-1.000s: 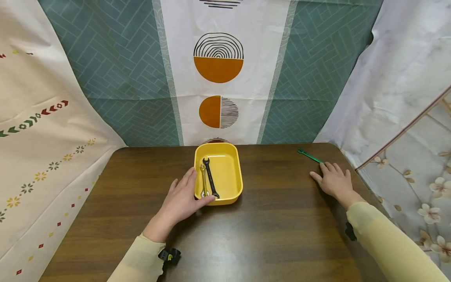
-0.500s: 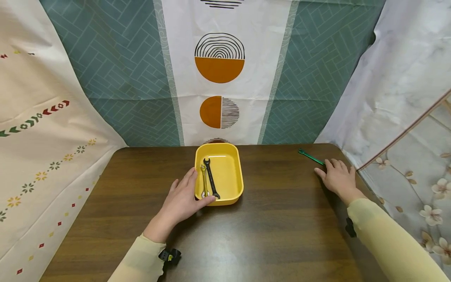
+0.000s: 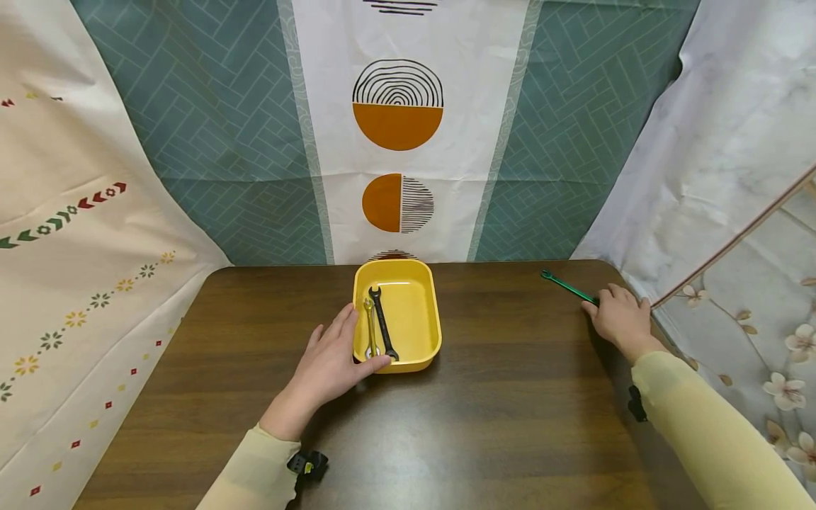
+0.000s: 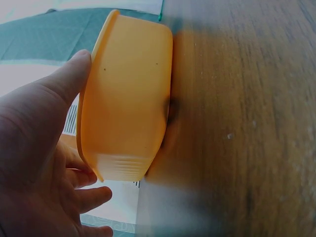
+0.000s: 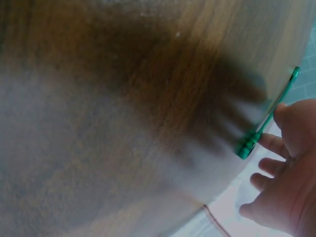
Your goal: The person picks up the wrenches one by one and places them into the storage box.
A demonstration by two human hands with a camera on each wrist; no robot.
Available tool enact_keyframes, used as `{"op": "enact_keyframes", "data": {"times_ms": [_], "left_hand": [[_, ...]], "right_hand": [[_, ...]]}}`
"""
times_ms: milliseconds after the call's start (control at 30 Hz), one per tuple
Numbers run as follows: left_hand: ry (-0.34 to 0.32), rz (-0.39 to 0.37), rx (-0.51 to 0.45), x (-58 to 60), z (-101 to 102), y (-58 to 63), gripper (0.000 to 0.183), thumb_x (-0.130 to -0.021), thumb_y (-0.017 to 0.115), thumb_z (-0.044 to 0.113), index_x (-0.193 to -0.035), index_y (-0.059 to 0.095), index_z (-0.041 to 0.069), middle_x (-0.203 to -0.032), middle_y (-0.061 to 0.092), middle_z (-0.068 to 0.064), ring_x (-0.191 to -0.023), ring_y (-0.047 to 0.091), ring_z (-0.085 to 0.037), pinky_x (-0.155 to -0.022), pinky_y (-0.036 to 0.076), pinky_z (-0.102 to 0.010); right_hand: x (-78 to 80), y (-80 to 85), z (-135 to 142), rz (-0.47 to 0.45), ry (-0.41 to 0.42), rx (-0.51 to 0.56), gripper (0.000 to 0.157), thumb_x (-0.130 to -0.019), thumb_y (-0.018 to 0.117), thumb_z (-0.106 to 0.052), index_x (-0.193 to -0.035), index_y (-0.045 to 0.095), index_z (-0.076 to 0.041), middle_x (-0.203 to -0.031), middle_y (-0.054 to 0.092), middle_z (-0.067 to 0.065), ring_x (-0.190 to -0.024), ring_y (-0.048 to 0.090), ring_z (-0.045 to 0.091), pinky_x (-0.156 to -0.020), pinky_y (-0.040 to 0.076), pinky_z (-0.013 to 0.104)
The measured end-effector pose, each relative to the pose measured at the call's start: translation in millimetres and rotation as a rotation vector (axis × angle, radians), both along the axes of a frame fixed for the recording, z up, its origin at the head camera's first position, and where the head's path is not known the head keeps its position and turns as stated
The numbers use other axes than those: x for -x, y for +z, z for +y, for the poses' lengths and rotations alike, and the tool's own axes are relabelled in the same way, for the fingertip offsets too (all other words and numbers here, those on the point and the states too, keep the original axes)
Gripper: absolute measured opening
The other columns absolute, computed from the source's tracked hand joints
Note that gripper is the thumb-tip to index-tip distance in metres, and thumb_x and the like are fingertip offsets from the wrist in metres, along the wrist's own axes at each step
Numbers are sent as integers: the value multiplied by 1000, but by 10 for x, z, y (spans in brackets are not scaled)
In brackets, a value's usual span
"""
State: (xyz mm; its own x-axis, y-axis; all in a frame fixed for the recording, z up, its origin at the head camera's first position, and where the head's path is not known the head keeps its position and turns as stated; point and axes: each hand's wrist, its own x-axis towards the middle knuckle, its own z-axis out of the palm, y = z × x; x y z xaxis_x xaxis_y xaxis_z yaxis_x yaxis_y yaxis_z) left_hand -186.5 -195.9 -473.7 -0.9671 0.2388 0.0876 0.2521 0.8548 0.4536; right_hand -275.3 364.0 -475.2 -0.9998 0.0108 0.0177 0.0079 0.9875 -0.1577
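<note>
My left hand (image 3: 326,363) rests at the near left corner of a yellow tray (image 3: 408,312), its fingers along the left side and its thumb over the front rim. Inside lean a black wrench (image 3: 383,322) and a thin yellowish wrench (image 3: 372,326), with a silvery end at the bottom. The left wrist view shows the tray's outer wall (image 4: 131,89), with the thumb on its rim. At the far right, my right hand (image 3: 621,316) pinches the near end of a green wrench (image 3: 567,286) between thumb and index finger. Its other fingers stay apart from the wrench (image 5: 271,114).
A dark brown wooden table (image 3: 491,397) lies under everything. Patterned cloths hang around it: a teal and white one (image 3: 398,212) behind, a cream one (image 3: 83,269) at left, a flowered one (image 3: 752,297) at right.
My right hand has moved slightly right, and its fingers have drawn in round the green wrench's near end. More of the wrench shows now. The left hand and tray have stayed put.
</note>
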Motion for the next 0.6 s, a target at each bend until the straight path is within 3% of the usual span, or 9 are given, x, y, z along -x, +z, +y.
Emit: {"op": "enact_keyframes", "data": {"times_ms": [367,600], "left_hand": [[3,1,0,2,6,-7,121,-91,79,74,-171,31,-3,-180,26,-20,-163,34,-38,-129,21,-72],[3,4,2,6,6,-10,121,-90,79,75,-171,31,-2,-180,27,-20,-162,34,-37,-128,21,-72]], "right_hand": [[45,-10,14,1,-6,2,52,-116,56,-26,-139,50,21,-158,35,45,-145,32,66,-111,22,84],[64,-28,3,-6,0,9,46,-115,56,-22,-133,53,20,-158,34,46,-145,31,67,-115,17,87]]}}
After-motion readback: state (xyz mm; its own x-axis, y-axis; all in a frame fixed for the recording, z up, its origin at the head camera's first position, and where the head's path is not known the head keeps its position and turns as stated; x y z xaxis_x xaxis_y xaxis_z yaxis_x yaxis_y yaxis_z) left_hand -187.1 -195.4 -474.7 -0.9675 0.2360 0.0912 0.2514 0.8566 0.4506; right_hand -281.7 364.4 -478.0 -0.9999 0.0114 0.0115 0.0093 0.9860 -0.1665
